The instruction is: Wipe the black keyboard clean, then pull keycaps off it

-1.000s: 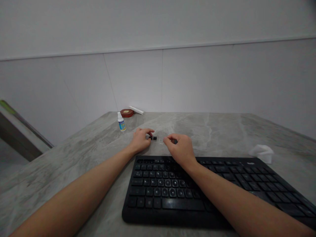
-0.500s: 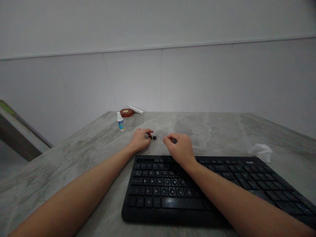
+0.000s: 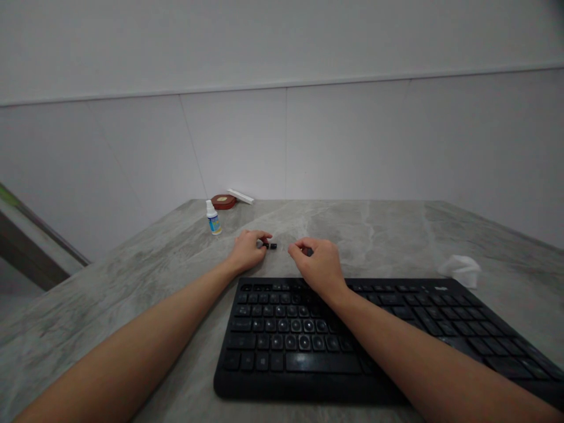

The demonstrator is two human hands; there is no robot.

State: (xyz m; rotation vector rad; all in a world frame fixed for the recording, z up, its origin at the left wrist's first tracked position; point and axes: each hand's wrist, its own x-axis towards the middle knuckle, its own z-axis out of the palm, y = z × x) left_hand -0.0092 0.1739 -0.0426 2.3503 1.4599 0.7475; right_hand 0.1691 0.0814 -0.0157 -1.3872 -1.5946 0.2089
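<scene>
My left hand [image 3: 249,251] rests on the table beyond the keyboard, its fingers curled round a small black piece [image 3: 265,245]. Just right of its fingertips lies another small black piece [image 3: 274,246]; their exact kind is too small to tell. My right hand [image 3: 321,261] is closed above the keyboard's back edge, thumb and fingertips pinched together. A dark bit [image 3: 309,252] shows inside its curled fingers, mostly hidden. Under my right forearm lies a black keyboard [image 3: 304,385], with several keys covered by the arm.
On the grey marbled table [image 3: 379,235], a white spray bottle [image 3: 214,220] with a blue label stands at the left. Behind it are a reddish-brown case [image 3: 223,202] and a white flat bar [image 3: 241,196]. Crumpled white tissue [image 3: 465,270] lies at the right, behind the keyboard.
The whole view has shifted slightly, so everything appears a little further left. Both hands keep nearly the same pose beside the small black pieces.
</scene>
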